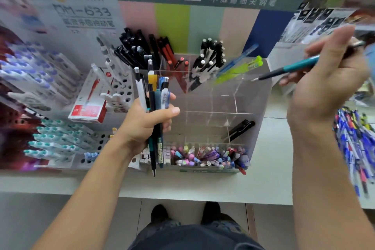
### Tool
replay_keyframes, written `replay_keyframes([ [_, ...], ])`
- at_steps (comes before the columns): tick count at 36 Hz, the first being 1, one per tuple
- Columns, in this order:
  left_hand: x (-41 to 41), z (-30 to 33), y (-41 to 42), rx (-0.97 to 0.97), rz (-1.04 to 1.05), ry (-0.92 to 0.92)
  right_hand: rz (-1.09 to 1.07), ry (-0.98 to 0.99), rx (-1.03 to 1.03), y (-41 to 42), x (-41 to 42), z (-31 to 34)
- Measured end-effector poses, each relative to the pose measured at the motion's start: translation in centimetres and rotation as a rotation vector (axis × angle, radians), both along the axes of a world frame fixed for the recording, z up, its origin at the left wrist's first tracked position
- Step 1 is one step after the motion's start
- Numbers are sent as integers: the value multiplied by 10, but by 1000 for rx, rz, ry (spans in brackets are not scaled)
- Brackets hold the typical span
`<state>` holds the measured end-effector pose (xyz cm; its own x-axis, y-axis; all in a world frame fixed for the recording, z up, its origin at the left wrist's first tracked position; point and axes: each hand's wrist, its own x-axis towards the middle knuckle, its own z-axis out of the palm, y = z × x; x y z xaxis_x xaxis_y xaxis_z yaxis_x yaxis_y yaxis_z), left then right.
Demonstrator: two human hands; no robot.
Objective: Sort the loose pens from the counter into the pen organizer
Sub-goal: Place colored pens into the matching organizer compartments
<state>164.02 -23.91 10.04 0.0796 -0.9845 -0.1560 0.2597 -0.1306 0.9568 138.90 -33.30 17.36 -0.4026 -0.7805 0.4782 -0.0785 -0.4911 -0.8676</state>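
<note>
- A pale counter [269, 160] carries everything; its front edge runs across the lower part of the view.
- A clear acrylic pen organizer [213, 107] stands on it, taken here as the landmark.
- Left of the organizer, touching or just beside it, stands a white perforated pen display [67, 148] holding rows of teal-capped pens.
- A red and white box [89, 107] sits left of the organizer, on or against that display; which one cannot be told.
- Right of the organizer, well apart, lies a heap of loose pens [355, 144], mostly blue.
</note>
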Motion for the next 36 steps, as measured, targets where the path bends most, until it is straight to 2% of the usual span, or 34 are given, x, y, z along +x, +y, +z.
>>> replay_keyframes([
  [2, 0, 3, 1, -9, -44, 0, -24, -37, 67, -15, -19, 4],
  [4, -7, 7, -2, -35, -116, 1, -22, 20, 119, -31, -36, 6],
  [7, -27, 12, -12, -80, -206, -24, 0, 243, 251, -54, -45, 3],
  [12, -58, 17, -31, -91, -235, -55, 162, 585, 427, -72, -40, -11],
  [17, -70, 14, -38, -61, -275, -97, 259, 481, 489, -68, -42, -21],
  [20, -72, 10, -39, -37, -276, -97, 152, 438, 431, -61, -47, -26],
  [23, -73, 5, -38, -11, -268, -74, -29, 495, 352, -46, -46, -29],
  [26, -72, 1, -38, 3, -239, -65, 149, 592, 388, -23, -26, -32],
  [28, -71, 1, -39, 4, -219, -70, 258, 744, 423, -17, -8, -37],
  [34, -61, 4, -34, -6, -186, -72, 228, 761, 491, -47, 16, -39],
  [36, -58, 5, -32, -8, -179, -76, 256, 826, 477, -55, 22, -33],
])
